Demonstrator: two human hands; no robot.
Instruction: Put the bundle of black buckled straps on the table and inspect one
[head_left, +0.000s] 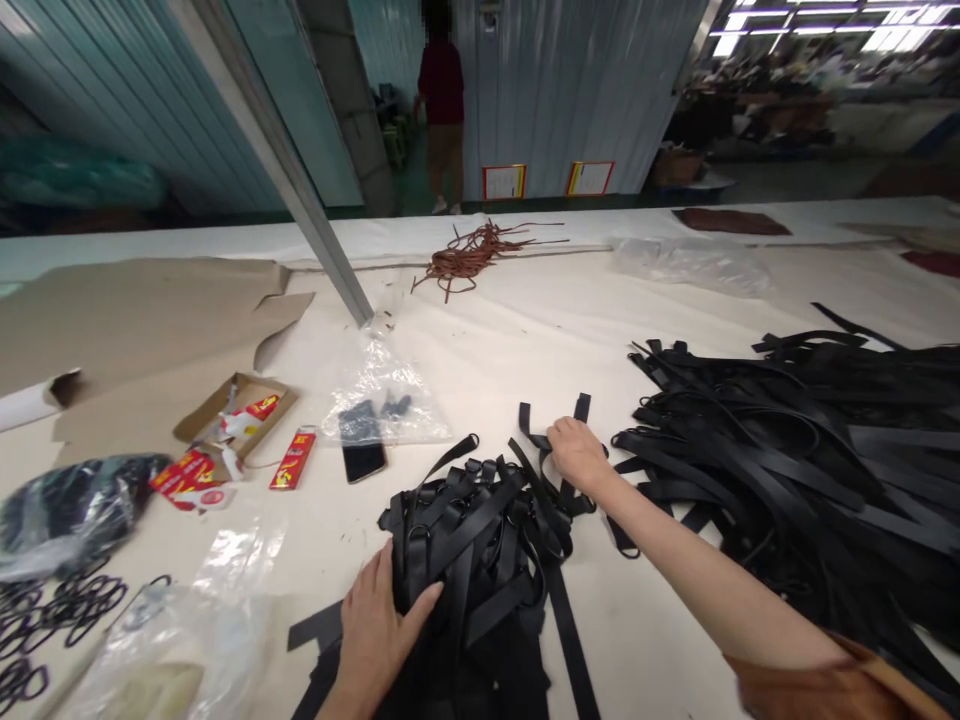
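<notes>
White table (525, 340): black strap piles (810, 450), phone (363, 458), cardboard box (234, 405), brown cords (472, 255).

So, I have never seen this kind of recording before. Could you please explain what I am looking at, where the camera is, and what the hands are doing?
There is no machine here. A person wears one camera on the head, looking forward and down at their own two bare hands. The left hand presses flat on a small pile of black straps with rings. The right hand reaches forward and grips the looped ends of a few black straps at the far edge of that pile. To the right lies a much larger heap of black straps. All rests on a white table. Also there: a phone, a clear plastic bag, a small cardboard box, red packets, loose black rings and brown cords. Another person stands far behind.
</notes>
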